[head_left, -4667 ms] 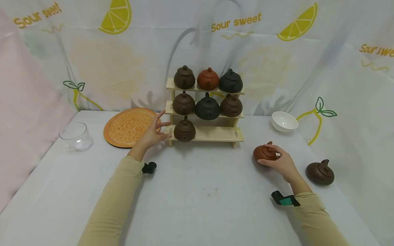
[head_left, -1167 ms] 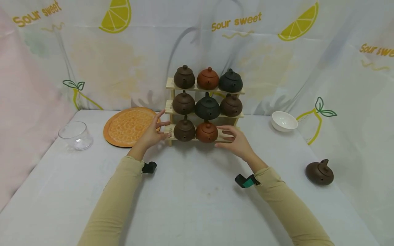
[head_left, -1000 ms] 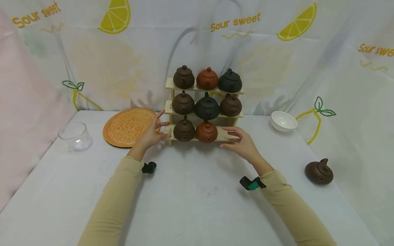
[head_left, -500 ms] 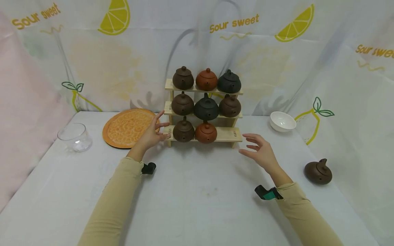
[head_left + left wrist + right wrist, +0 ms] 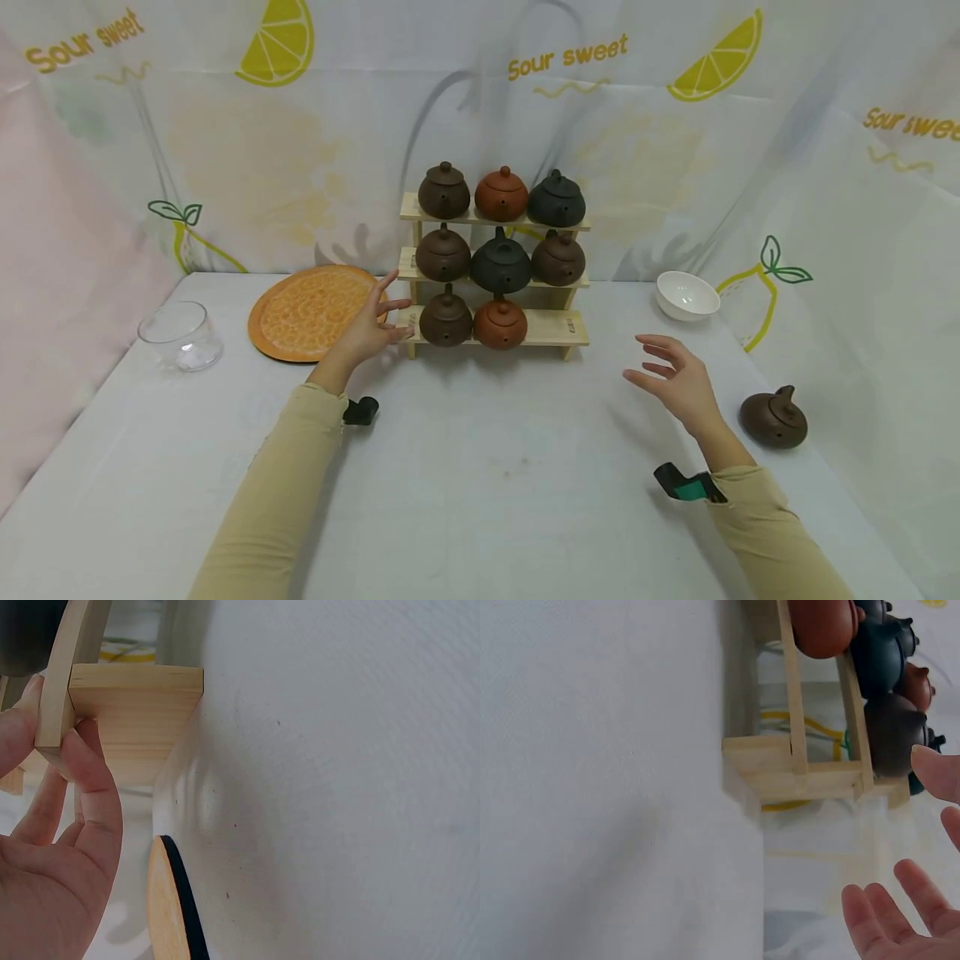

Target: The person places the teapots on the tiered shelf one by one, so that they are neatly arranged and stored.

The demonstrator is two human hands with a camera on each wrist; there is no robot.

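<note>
My left hand (image 5: 367,333) pinches the left end of the lowest board of a three-tier wooden display stand (image 5: 555,327). In the left wrist view the thumb and a bent finger lie on either side of that board end (image 5: 54,724). A brown teapot (image 5: 446,321) and a reddish-orange teapot (image 5: 500,325) sit side by side on this lowest tier. Over the table at the right, my right hand (image 5: 682,387) holds nothing, fingers apart and loosely bent. The nearest thing to it is another brown teapot (image 5: 774,419), on the table at the far right.
Several teapots fill the middle and top tiers, among them a black teapot (image 5: 501,265). A white bowl (image 5: 687,297) stands at the back right. On the left are a round orange mat (image 5: 311,312) and a clear glass bowl (image 5: 180,335). A printed curtain (image 5: 360,108) hangs behind.
The right hand carried the reddish-orange teapot from the table to the lowest tier and let go. It then drew back to the right. The left hand stayed at the stand.
</note>
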